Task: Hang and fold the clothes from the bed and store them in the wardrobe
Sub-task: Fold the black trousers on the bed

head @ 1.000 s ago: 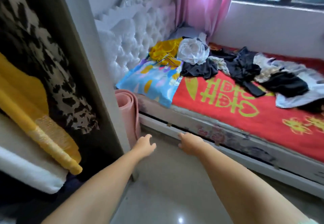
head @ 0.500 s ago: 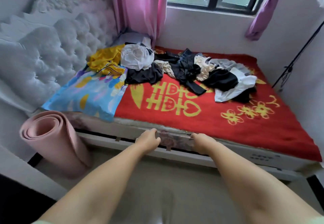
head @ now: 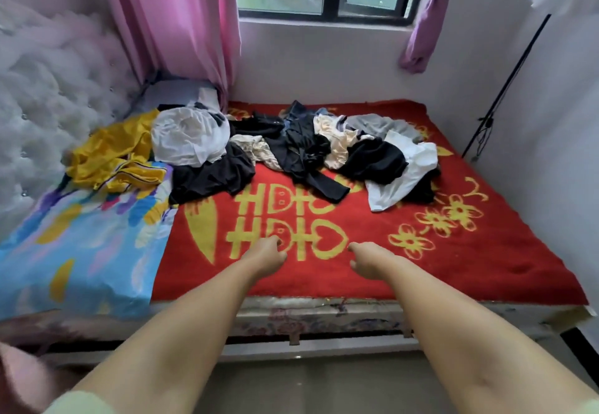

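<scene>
While curled fingers hide underneath, left hand [head: 266,255], right hand [head: 366,258]: grip unclear, apparently empty.

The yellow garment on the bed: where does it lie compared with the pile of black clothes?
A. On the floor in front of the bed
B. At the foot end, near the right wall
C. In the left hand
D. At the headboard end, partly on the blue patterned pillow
D: the yellow garment lies by the tufted headboard, its lower edge on the blue patterned pillow, left of the black clothes.
</scene>
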Tool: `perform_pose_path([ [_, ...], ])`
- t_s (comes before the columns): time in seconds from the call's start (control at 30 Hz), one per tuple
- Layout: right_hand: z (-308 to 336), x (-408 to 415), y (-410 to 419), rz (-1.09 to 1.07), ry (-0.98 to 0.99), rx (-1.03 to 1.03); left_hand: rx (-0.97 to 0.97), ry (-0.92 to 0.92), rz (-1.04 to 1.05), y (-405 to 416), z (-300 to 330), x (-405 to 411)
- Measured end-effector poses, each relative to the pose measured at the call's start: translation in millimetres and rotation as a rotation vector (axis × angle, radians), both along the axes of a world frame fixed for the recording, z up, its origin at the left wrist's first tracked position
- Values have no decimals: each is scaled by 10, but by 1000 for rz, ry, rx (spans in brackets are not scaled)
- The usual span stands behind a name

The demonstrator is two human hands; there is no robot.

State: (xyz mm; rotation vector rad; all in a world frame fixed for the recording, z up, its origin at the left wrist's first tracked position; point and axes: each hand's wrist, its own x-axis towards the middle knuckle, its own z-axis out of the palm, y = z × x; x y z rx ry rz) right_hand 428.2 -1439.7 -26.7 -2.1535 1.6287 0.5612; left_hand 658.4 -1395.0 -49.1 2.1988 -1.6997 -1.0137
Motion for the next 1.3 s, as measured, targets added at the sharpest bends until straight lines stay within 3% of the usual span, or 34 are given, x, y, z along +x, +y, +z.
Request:
perform_pose_path([
  [0.13,-61,183,-508,-44,-100,-24,-1,-73,-67,-692,54,200],
  [0.4,-505,110,-1401,-56,3,93,34,-188,-221,-1656,-252,194],
  [0.63,-871,229,-2778,49,-21,133,119,-222,-81,-2706,-634,334],
  [0.77,-1198,322,-3659,102,-48,124,170,-251,-28,-3325,-1036,229],
  [1.13,-2483,912,-4932,43,-232,-109,203,-282,-124,-4509,-2637,384],
  [1.3,-2999,1239,-5448,-124,-242,-180,295,-291,-221,-4440,-3504,409],
])
